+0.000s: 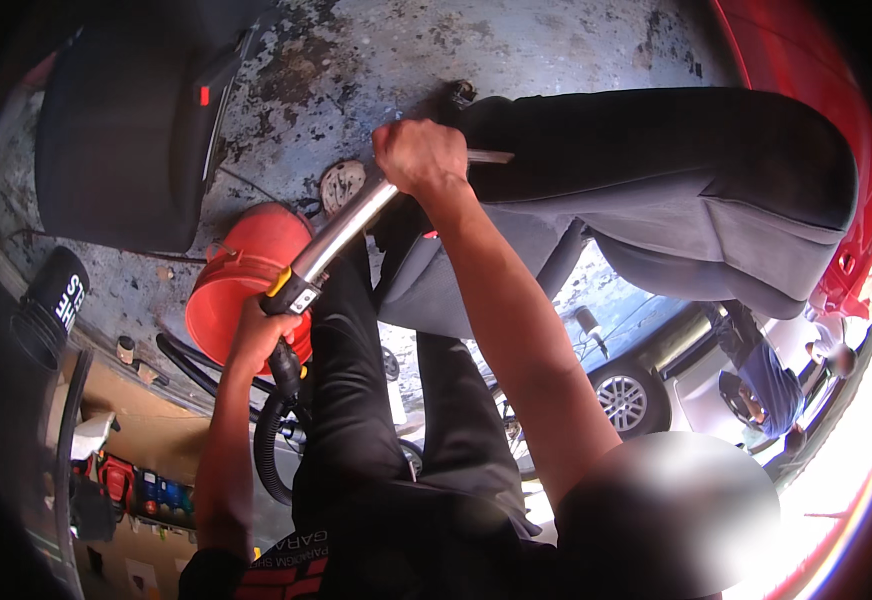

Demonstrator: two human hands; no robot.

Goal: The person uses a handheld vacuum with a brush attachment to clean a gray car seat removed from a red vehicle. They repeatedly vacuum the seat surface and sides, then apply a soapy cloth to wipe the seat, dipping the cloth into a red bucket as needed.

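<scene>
A metal vacuum wand [349,228] slants up from lower left to upper right, with a black ribbed hose [268,450] at its lower end. My left hand [261,335] is closed around its black and yellow handle. Farther up, my right hand [421,157] wraps the tube close to the head. The flat metal tip [493,157] sticks out past my right fist, against or just over the black side of a grey fabric car seat [656,215]. The seat lies in front of me and to the right; my right forearm hides part of it.
A red bucket [271,235] stands beside the wand. At left lie a dark seat piece [121,140] and a black bucket [49,305]. A red car [791,50] borders the right. Farther right are a wheel [628,402] and another person [771,385]. The floor [556,45] has peeling paint.
</scene>
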